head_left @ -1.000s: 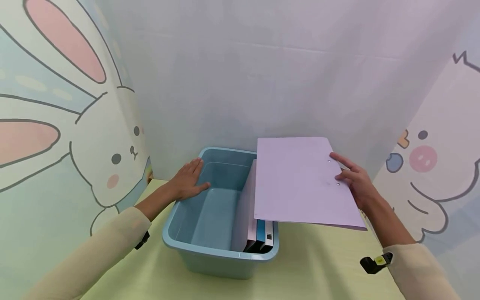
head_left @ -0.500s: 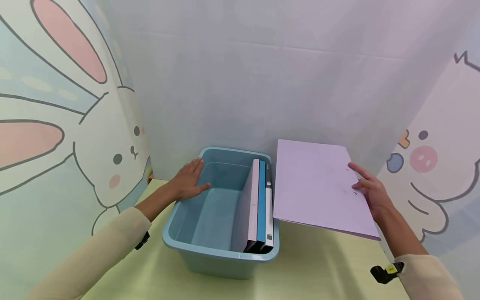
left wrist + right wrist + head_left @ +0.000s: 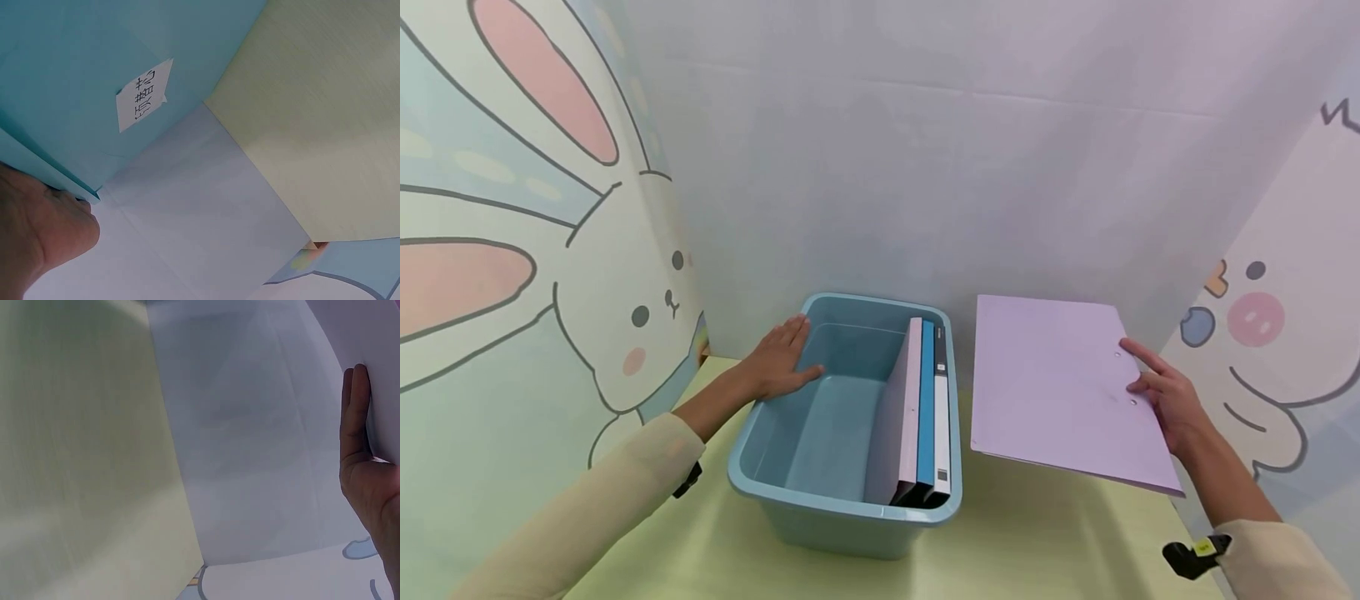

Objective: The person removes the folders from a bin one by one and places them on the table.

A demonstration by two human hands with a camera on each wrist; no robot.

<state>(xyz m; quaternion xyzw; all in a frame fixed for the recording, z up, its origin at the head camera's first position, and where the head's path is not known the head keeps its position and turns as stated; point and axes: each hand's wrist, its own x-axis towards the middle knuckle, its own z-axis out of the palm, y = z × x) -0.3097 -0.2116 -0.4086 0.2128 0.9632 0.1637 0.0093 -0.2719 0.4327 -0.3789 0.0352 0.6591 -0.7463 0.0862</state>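
Note:
My right hand (image 3: 1168, 396) grips a lilac binder (image 3: 1052, 383) by its right edge, near two small rivets. The binder hangs nearly flat, apart from the bin and to its right. In the right wrist view, fingers (image 3: 356, 406) lie along the binder's underside (image 3: 381, 337). My left hand (image 3: 778, 362) rests on the left rim of a blue plastic bin (image 3: 842, 502), fingers straight and thumb stretched inward. Inside the bin, along its right wall, stand a lilac binder (image 3: 895, 425), a blue binder (image 3: 927, 400) and a white-and-black binder (image 3: 941, 417).
The bin stands on a pale yellow-green table (image 3: 1000, 542). A grey-white curtain (image 3: 925, 167) hangs close behind it. Side panels carry a rabbit drawing (image 3: 625, 308) and a pig drawing (image 3: 1255, 333). A handwritten white label (image 3: 144, 97) is stuck to the bin's outer wall.
My right hand has moved right and slightly nearer with the lilac binder, uncovering the binders and right rim of the bin. The left hand has stayed on the rim.

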